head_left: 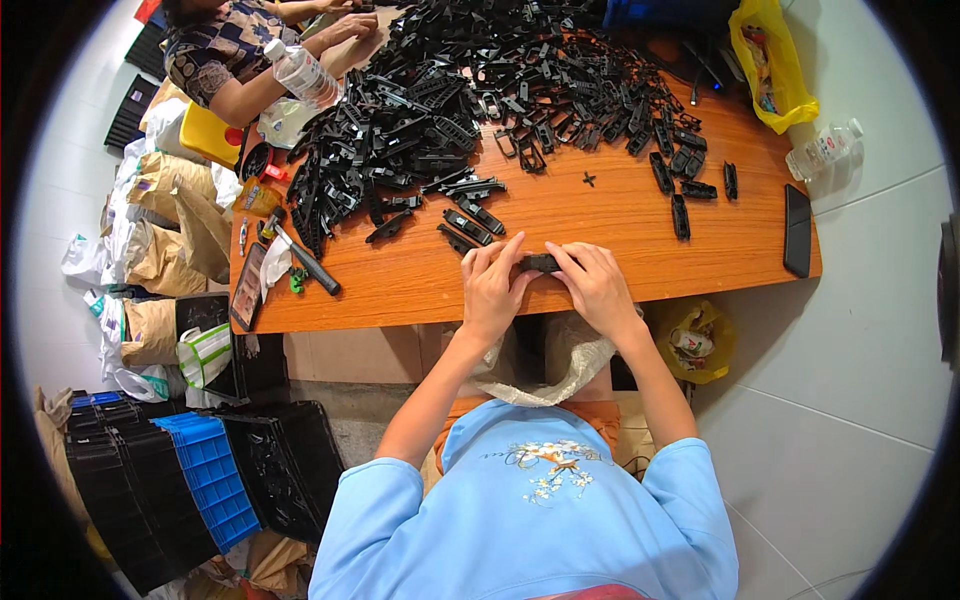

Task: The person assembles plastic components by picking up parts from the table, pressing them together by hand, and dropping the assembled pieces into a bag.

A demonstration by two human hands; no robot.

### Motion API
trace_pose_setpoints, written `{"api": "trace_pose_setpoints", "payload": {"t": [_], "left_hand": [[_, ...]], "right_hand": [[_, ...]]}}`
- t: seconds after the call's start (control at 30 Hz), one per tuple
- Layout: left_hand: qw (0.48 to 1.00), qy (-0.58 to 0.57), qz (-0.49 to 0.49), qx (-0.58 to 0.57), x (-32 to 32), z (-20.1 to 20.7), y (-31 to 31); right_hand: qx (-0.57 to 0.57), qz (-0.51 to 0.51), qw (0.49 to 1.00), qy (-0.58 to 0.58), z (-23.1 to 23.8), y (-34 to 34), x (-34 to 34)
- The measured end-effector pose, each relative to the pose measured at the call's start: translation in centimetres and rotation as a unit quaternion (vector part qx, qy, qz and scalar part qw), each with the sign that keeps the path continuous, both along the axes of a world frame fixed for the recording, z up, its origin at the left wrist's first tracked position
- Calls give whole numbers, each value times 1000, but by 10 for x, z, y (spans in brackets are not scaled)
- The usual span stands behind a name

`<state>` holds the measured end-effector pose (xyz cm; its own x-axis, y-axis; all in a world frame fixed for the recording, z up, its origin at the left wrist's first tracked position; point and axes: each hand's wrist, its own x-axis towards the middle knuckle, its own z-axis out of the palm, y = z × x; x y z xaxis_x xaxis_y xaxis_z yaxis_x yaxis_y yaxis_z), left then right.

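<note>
At the table's front edge, a small black plastic part (540, 263) is pinched between the fingertips of my left hand (490, 290) and my right hand (598, 286). Both hands are closed on its ends, and the fingers partly cover it. Just beyond my left hand lie several longer black clip-like pieces (472, 222). A big heap of black plastic parts (420, 120) covers the far and left side of the table. Farther right, several compact black pieces (680, 215) lie apart from the heap, and a small black cross-shaped piece (588, 179) lies between.
On the wooden table (600, 225) are a hammer (315, 265), a phone (797, 230) at right and another phone (248, 300) at left. A co-worker's arm (262, 95) reaches in at far left, by a plastic bottle (305, 76). A yellow bag (790, 85) hangs at far right; crates (207, 475) stand lower left.
</note>
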<state>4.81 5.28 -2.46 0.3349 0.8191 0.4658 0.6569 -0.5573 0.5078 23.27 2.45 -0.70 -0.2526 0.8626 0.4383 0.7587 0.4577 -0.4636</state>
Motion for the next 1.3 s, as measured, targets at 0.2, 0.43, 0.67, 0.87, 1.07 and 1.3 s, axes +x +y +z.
{"api": "trace_pose_setpoints", "payload": {"t": [0.2,0.43,0.67,0.87,1.07,1.3], "left_hand": [[998,-22,-41,-35,13,41,4],[997,35,57,-28,61,12,40],[993,92,41,-69,56,7,38],[991,101,40,-81,55,10,37],[992,90,20,-91,61,10,43],[992,107,39,-46,62,7,40]], "right_hand": [[-28,-4,1000,-14,7,3,3],[-28,15,999,-38,10,7,4],[-21,34,999,-33,6,9,6],[-33,69,997,-17,0,12,9],[-46,41,998,0,0,12,13],[-55,60,997,15,-7,13,13]]}}
